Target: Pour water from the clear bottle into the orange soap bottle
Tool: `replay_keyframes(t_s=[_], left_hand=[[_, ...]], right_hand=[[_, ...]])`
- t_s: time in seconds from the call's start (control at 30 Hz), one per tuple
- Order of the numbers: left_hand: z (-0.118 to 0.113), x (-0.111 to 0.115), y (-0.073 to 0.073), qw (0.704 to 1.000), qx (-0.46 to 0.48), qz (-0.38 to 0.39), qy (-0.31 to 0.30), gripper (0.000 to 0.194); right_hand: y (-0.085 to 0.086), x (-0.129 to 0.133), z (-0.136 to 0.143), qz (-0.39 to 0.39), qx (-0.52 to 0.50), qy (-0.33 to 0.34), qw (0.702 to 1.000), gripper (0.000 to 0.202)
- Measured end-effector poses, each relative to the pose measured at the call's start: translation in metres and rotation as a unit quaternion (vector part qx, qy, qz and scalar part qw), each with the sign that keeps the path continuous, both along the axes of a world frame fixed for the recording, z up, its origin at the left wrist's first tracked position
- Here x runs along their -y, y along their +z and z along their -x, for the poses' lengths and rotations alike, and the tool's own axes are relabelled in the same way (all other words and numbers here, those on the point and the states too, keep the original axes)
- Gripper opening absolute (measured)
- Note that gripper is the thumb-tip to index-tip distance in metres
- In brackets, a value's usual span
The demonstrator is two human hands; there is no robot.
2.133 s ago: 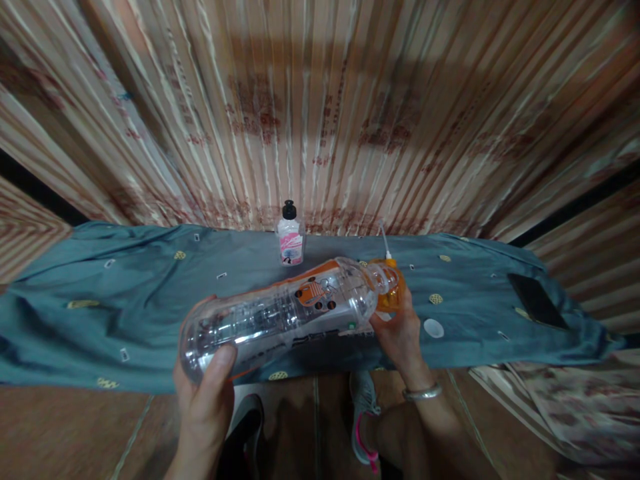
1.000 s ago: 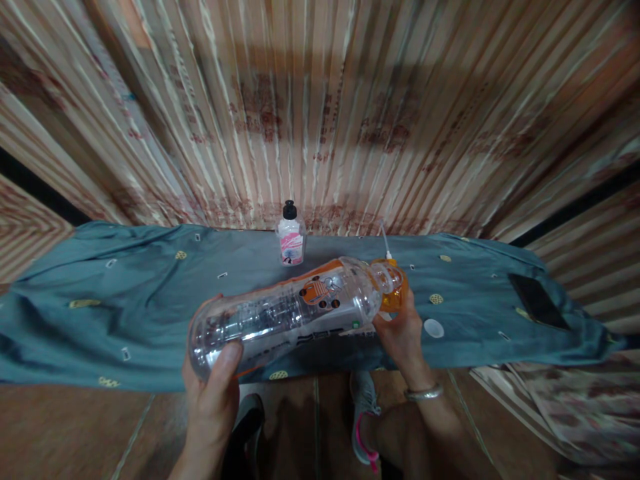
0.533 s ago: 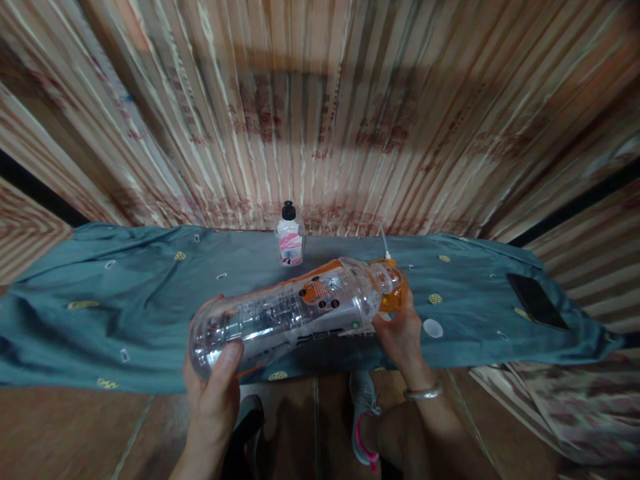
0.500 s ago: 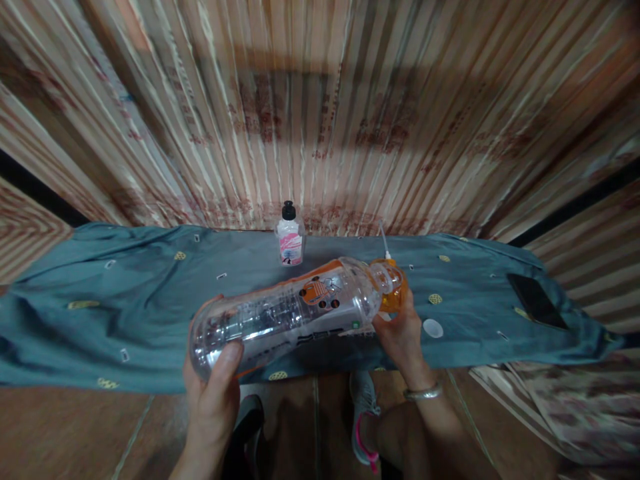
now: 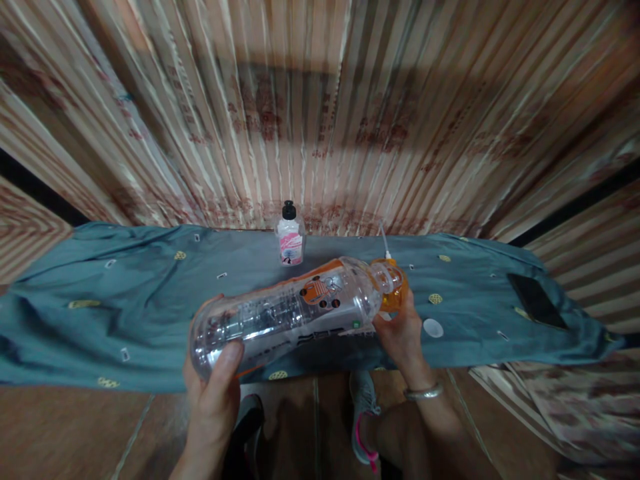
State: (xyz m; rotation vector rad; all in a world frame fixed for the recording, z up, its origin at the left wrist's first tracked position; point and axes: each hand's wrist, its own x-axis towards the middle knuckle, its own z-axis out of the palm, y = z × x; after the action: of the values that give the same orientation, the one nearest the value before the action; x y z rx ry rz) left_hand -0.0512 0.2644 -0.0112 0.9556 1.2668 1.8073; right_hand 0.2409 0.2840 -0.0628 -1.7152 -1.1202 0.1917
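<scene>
A large clear plastic bottle (image 5: 280, 317) with an orange printed label lies slantwise across my view, its neck to the right. My left hand (image 5: 215, 383) is closed around its base, thumb on top. At the neck, my right hand (image 5: 403, 333) has its fingers around a translucent orange container (image 5: 393, 297), its thumb near the bottle's shoulder. The two mouths overlap in view; I cannot tell whether they touch. A thin whitish tube with a nozzle (image 5: 385, 247) shows just behind the orange container. Beyond the large bottle stands a small bottle (image 5: 290, 247) with a black cap and pink label.
A teal patterned cloth (image 5: 150, 313) covers the long narrow table. To the right, a white disc (image 5: 433, 328) and a dark phone (image 5: 537, 301) lie on it. A striped curtain (image 5: 310, 120) hangs right behind the table. My shoes (image 5: 364, 400) are on the tiled floor below.
</scene>
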Motion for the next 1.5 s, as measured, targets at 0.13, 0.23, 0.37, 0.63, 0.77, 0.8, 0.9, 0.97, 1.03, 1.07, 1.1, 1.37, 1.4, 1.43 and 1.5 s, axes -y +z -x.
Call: replay_keyframes(t_s=[0.13, 0.23, 0.37, 0.63, 0.77, 0.8, 0.9, 0.97, 1.03, 1.07, 1.1, 1.37, 1.4, 1.43, 1.5], left_hand=[[-0.002, 0.001, 0.0, 1.0, 0.001, -0.003, 0.001, 0.06], [0.001, 0.0, -0.003, 1.0, 0.002, -0.009, 0.002, 0.058], [0.008, -0.003, -0.008, 1.0, 0.016, 0.009, -0.016, 0.06], [0.005, -0.002, -0.004, 0.999, 0.038, 0.001, -0.01, 0.063], [-0.001, -0.002, 0.003, 0.999, 0.049, 0.005, -0.001, 0.062], [-0.001, -0.002, 0.003, 0.999, 0.053, 0.005, -0.002, 0.06], [0.001, -0.003, 0.001, 0.998, 0.056, 0.002, -0.004, 0.057], [0.004, -0.003, -0.002, 0.999, 0.042, -0.001, -0.013, 0.058], [0.005, -0.003, -0.004, 0.999, 0.033, -0.001, -0.019, 0.058], [0.005, -0.003, -0.005, 0.999, 0.032, 0.0, -0.015, 0.058], [0.006, -0.003, -0.006, 0.999, 0.032, 0.001, -0.01, 0.058], [0.01, -0.004, -0.009, 0.999, 0.025, 0.011, -0.018, 0.061], [0.01, -0.004, -0.009, 0.999, 0.026, 0.013, -0.016, 0.061], [0.01, -0.003, -0.01, 1.0, 0.024, 0.012, -0.014, 0.061], [0.011, -0.003, -0.011, 1.0, 0.02, 0.01, -0.017, 0.063]], right_hand=[[0.0, 0.0, 0.0, 0.001, 0.004, -0.005, 1.0, 0.093], [0.0, 0.0, 0.0, 0.007, 0.006, -0.005, 1.0, 0.092], [0.0, 0.0, 0.0, -0.002, 0.011, -0.003, 1.0, 0.094], [-0.006, -0.001, -0.003, 0.019, -0.003, -0.007, 1.0, 0.104], [-0.006, -0.001, -0.002, 0.009, 0.0, -0.006, 1.0, 0.104], [-0.006, -0.001, -0.002, 0.006, 0.002, -0.004, 1.0, 0.102], [-0.005, -0.001, -0.002, 0.0, 0.007, -0.009, 1.0, 0.099], [-0.004, -0.001, -0.002, -0.001, 0.011, -0.013, 1.0, 0.097], [-0.004, -0.001, -0.002, 0.0, 0.014, -0.012, 1.0, 0.096], [-0.004, -0.001, -0.002, 0.002, 0.014, -0.01, 1.0, 0.095], [-0.004, -0.001, -0.002, 0.004, 0.013, -0.007, 1.0, 0.094], [-0.004, -0.001, -0.002, 0.003, -0.004, -0.002, 1.0, 0.097], [-0.004, -0.001, -0.002, 0.004, -0.005, -0.003, 1.0, 0.097], [-0.005, -0.001, -0.002, 0.004, -0.005, -0.004, 1.0, 0.097], [-0.005, -0.001, -0.002, 0.004, -0.003, -0.005, 1.0, 0.097]])
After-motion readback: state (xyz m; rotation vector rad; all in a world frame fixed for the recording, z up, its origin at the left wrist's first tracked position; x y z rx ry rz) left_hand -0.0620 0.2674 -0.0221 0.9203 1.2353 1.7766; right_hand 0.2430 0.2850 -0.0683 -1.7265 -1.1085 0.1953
